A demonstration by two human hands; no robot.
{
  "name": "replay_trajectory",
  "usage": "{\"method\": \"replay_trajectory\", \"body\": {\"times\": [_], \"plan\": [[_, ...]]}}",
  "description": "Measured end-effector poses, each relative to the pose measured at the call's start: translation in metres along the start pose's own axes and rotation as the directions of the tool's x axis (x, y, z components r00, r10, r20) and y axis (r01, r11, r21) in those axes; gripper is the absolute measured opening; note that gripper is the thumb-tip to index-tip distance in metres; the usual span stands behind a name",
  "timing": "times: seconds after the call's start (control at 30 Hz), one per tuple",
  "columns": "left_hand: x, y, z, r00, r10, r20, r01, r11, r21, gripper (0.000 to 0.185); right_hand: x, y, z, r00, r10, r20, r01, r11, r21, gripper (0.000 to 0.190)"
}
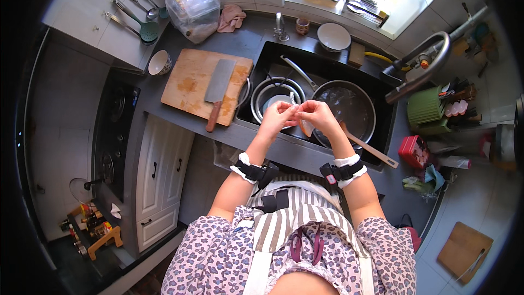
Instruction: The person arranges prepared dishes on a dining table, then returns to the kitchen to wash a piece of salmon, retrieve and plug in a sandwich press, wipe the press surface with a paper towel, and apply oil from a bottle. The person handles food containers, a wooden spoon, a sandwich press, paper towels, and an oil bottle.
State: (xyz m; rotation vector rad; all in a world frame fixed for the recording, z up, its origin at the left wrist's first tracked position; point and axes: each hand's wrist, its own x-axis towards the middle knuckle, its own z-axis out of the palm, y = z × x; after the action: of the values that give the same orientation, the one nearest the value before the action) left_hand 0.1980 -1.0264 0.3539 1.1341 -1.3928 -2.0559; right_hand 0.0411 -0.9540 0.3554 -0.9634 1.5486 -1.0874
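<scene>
Over the front of the sink, my left hand [278, 116] and my right hand [316, 115] meet with their fingertips pinched together. Between them is a small thin packet [306, 128], whitish with an orange part, hanging below the right fingers; its exact kind is hard to tell. Under my left hand sit nested metal bowls [257, 95] in the black sink [268, 51]. To the right of them a frying pan [348, 102] holds liquid. A wooden spatula [368, 146] leans across its rim, its handle end over the sink's front edge.
Left of the sink, a cleaver [221, 80] lies on a wooden cutting board [188, 69]. A patterned bowl [159, 62] and a plastic bag [194, 10] stand behind it. The faucet [280, 28] and a white bowl [333, 37] line the back. A green knife holder [425, 106] is at right.
</scene>
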Motion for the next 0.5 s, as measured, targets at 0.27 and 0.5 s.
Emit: {"method": "replay_trajectory", "body": {"times": [0.27,0.5], "plan": [[0.000,0.057,-0.112,0.970,0.218,-0.109,-0.217,0.976,0.027,0.010,0.051,-0.063,0.114,0.977,-0.203,-0.071,0.199,0.978,-0.065,0.013],[0.010,0.074,-0.198,0.959,0.208,-0.192,-0.218,0.975,-0.031,0.008,0.096,-0.087,0.192,0.988,-0.119,-0.100,0.107,0.987,-0.120,0.017]]}}
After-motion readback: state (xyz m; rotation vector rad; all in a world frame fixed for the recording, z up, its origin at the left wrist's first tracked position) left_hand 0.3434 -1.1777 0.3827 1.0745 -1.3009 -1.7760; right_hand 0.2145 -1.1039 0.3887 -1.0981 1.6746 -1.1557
